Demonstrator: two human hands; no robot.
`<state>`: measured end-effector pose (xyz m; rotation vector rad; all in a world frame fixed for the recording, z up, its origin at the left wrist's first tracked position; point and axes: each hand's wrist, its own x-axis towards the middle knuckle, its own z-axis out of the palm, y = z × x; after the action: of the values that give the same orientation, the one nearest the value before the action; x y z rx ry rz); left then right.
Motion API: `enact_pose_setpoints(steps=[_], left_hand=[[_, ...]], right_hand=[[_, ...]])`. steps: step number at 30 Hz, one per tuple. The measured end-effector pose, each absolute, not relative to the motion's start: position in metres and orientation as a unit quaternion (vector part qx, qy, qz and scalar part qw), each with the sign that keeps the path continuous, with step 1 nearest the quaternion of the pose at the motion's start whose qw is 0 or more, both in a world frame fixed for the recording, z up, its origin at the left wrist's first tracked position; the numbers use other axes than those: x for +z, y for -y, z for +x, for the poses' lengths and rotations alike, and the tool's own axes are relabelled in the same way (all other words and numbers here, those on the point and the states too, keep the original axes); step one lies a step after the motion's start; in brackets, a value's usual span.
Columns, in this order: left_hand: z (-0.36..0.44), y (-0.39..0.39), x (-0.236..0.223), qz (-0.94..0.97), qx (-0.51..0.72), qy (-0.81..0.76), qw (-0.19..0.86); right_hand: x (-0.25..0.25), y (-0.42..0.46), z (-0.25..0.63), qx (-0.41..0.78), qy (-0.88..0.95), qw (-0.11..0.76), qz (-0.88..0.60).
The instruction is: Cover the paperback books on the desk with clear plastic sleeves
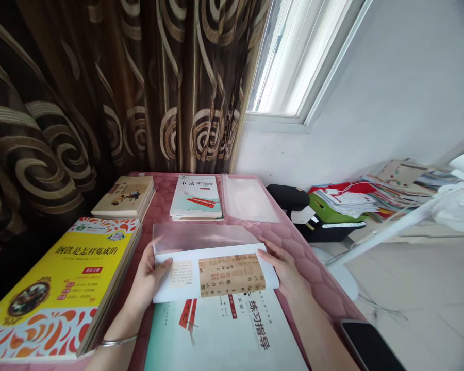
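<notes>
A thin white booklet (230, 275) with a brown panel of old calligraphy and red seals is held up by both hands. My left hand (149, 273) pinches its left edge, thumb on the front. At the right edge, my right hand (282, 265) grips it the same way. A transparent plastic cover (201, 235) spreads out behind the booklet's upper edge; how the two join is hidden. Below lies a large white and green book (224, 335) with red and black characters, partly covered by the booklet.
A stack of yellow books (65, 288) lies left, with smaller tan books (126, 198) behind. White booklets (197, 196) and transparent plastic covers (247, 198) are at the table's back. A phone (371, 345) rests at the right edge. Beyond stand a white fan (386, 232) and piled papers (344, 201).
</notes>
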<state>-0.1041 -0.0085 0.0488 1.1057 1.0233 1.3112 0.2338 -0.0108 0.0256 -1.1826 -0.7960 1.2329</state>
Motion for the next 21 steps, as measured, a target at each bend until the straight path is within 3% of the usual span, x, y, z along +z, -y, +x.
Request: enact_pose_setpoints(steps=[14, 21], left_hand=[[-0.102, 0.010, 0.052, 0.459, 0.557, -0.414, 0.554], [-0.102, 0.006, 0.049, 0.480, 0.550, -0.444, 0.520]], right_hand=[[0.032, 0.013, 0.238, 0.595, 0.313, 0.539, -0.508], [0.032, 0.011, 0.239, 0.505, 0.347, 0.637, -0.467]])
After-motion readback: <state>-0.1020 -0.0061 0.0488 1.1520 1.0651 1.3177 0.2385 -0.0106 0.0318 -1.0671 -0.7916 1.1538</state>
